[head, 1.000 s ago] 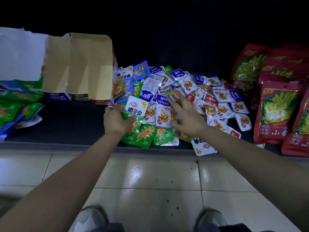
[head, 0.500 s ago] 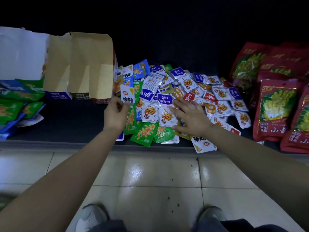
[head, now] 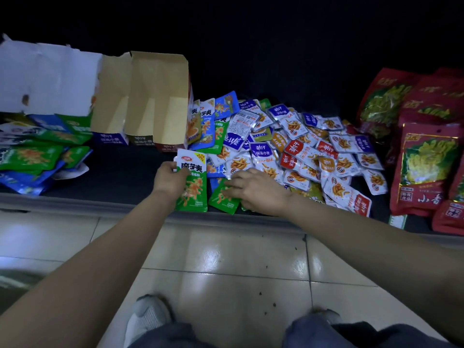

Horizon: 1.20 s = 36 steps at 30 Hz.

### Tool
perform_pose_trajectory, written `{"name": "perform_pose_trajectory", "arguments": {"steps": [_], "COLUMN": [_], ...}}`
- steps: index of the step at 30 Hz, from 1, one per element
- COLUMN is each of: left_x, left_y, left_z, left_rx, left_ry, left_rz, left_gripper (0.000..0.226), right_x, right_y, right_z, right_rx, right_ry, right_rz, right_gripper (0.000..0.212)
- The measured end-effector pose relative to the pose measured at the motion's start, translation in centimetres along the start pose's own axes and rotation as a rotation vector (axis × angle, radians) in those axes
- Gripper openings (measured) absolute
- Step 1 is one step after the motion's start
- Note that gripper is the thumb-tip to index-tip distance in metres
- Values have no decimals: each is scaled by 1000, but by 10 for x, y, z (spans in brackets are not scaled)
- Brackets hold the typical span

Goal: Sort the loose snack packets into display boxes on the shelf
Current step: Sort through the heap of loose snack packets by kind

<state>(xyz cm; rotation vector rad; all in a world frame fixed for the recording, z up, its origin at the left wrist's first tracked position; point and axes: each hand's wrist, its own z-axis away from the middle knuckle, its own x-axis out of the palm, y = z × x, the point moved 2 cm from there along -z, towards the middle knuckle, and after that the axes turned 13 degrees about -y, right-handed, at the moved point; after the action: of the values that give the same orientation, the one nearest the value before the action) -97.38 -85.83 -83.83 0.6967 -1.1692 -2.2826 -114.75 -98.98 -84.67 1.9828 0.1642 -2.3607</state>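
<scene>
A green-and-white packet (head: 193, 182) is held upright by the left hand (head: 170, 180), pinched at its upper left edge between thumb and curled fingers, just above the front edge of the dark shelf (head: 120, 172). The right hand (head: 256, 190) is laid palm down at the near side of the pile of loose packets (head: 301, 149), with its fingers stretched out, relaxed and not curled round anything. The fingertips (head: 229, 183) are rested on a second green packet (head: 223, 200), which lies flat at the shelf's front edge, just beside the held one.

The pile is spread over the middle of the shelf and is made up of small white, blue, red, orange and green packets, overlapping one another in no order. Directly left of the pile, a brown display box (head: 150, 96) is seen with its torn flaps raised, and several blue and green packets are leaned against its right side. Further left, a white box flap (head: 47, 76) is raised over a heap of green and blue packets (head: 32, 156).

At the right end of the shelf, large red bags (head: 424, 169) are stacked against one another. Below the shelf, pale floor tiles (head: 226, 267) are seen, and a grey shoe (head: 148, 317) is visible at the bottom of the view.
</scene>
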Motion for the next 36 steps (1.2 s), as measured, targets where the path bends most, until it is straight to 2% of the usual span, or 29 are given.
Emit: {"name": "perform_pose_trajectory", "arguments": {"steps": [3, 6, 9, 11, 12, 14, 17, 19, 20, 22, 24, 26, 27, 29, 32, 36], "left_x": [-7, -11, -9, -6, -5, 0, 2, 2, -1, -5, -7, -7, -7, -4, 0, 6], "left_y": [-5, -10, -4, 3, 6, 12, 18, 16, 11, 3, -3, -7, -9, -11, -13, -12], "left_z": [3, 1, 7, 12, 15, 20, 29, 28, 26, 24, 24, 25, 24, 25, 26, 30], "left_rx": [-40, -81, -108, -111, -109, -125, -161, -129, -128, -129, -118, -113, -119, -122, -107, -87], "left_ry": [-31, -48, -58, -49, -52, -119, -285, -284, -242, -147, -107, -89, -79, -78, -52, -42], "left_rz": [5, 46, 112, 121, 133, 268, 504, 439, 379, 302, 294, 283, 276, 276, 272, 243], "left_gripper": [22, 19, 6, 18, 21, 31, 55, 35, 28, 33, 27, 12, 12, 15, 16, 20], "right_x": [-8, -24, -43, -57, -59, -63, -56, -46, -41, -35, -29, -19, -14, -12, -16, -28], "right_y": [5, 9, 11, 10, 9, 3, -7, -13, -13, -8, -2, 1, 2, 0, -3, 2], "right_z": [2, 6, 6, 1, -2, -9, -16, -18, -17, -14, -8, -1, 2, 3, -3, 1], "right_rx": [1, 224, 460, 500, 486, 402, 175, 85, 99, 204, 308, 406, 436, 450, 491, 586], "right_ry": [184, 363, 583, 702, 707, 607, 362, 220, 170, 139, 41, -212, -315, -359, -280, -294], "right_rz": [-34, -336, -732, -894, -918, -875, -727, -676, -691, -682, -529, -330, -263, -214, -133, -14], "right_gripper": [31, 32, 18, 24, 20, 21, 43, 46, 47, 46, 42, 71, 87, 97, 82, 41]}}
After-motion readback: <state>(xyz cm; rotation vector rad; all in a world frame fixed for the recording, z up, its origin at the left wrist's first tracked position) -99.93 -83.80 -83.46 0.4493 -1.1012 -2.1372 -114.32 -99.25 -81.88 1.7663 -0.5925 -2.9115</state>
